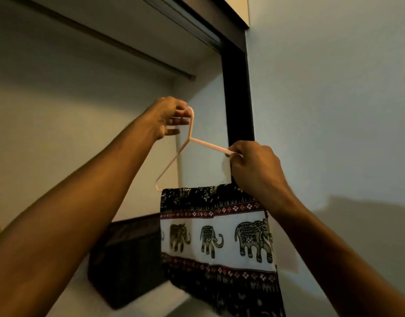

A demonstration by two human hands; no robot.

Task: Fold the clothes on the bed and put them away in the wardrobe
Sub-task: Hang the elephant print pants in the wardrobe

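A pale pink hanger (pixel 174 156) is held up inside the open wardrobe. A black, white and maroon cloth with elephant print (pixel 217 239) is folded over its bottom bar and hangs down. My left hand (pixel 167 117) grips the hanger's hook near the top. My right hand (pixel 254 165) pinches the hanger's right shoulder, just above the cloth. The wardrobe rail (pixel 100 40) runs above and to the left of both hands, and the hook is below it, apart from it.
The dark wardrobe frame (pixel 235 92) stands upright right behind the hanger. A dark fabric box (pixel 126 259) sits on a white shelf below the cloth. A plain wall (pixel 334 110) fills the right side.
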